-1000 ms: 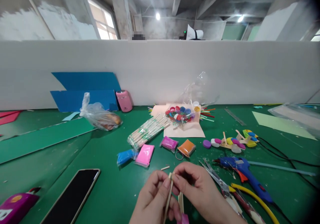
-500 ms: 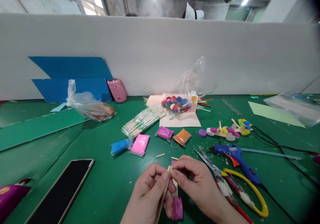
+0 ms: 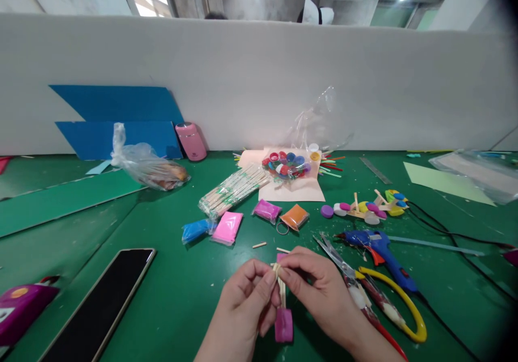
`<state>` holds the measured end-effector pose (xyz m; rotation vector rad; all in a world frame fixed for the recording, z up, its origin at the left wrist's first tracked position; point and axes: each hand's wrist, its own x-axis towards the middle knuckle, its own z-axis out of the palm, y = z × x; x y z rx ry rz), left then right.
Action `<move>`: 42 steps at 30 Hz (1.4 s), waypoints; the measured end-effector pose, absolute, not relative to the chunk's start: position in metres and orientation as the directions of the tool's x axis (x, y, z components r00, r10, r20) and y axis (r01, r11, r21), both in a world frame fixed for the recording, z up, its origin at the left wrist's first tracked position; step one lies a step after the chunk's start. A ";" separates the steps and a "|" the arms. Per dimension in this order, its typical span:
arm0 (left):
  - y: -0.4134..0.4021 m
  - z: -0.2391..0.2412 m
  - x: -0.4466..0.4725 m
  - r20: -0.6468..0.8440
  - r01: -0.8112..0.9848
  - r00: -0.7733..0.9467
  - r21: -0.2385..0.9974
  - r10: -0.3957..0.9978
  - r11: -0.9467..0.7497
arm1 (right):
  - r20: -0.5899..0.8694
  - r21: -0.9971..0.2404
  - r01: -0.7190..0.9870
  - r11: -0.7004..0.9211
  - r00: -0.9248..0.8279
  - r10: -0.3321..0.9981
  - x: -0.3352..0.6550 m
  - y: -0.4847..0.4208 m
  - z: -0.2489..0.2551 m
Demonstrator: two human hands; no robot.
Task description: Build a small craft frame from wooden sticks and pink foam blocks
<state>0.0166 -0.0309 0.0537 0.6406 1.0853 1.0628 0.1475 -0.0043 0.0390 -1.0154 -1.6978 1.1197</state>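
Observation:
My left hand (image 3: 246, 297) is closed, its thumb and forefinger pinching thin wooden sticks (image 3: 276, 270) whose pale ends show at the fingertips. From the other side, the thumb and forefinger of my right hand (image 3: 319, 292) pinch those same ends. Most of their length is hidden by my fingers. Just beneath my hands, more slim sticks run down to a purple block (image 3: 284, 325) that looks like modelling clay; another bit of purple shows behind my fingertips. A short cut stick (image 3: 259, 245) lies beyond my left hand.
To the right are scissors (image 3: 340, 259) with yellow and red handles, a blue glue gun (image 3: 378, 248) with its cord, and a stick-and-clay figure (image 3: 366, 209). Ahead lie wrapped chopsticks (image 3: 232, 189) and clay packets (image 3: 227, 228). A phone (image 3: 101, 302) lies left.
The long stick that stuck out below my left palm no longer shows there. My fingertips stay together with slightly shifted grips, and the view has tilted a little.

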 end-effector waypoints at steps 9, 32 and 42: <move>-0.029 0.052 0.018 -0.392 -0.379 0.075 0.840 0.917 0.390 | 0.199 -0.948 0.180 0.261 -0.303 0.932 0.148 -0.004 0.036; -0.035 0.057 0.022 -0.381 -0.360 0.117 0.844 0.917 0.397 | 0.096 -0.975 0.180 0.132 -0.196 0.976 0.144 -0.007 0.041; -0.042 0.053 0.017 -0.456 -0.467 0.270 0.708 0.848 0.529 | 0.031 -0.997 0.058 0.042 -0.175 0.984 0.149 0.003 0.037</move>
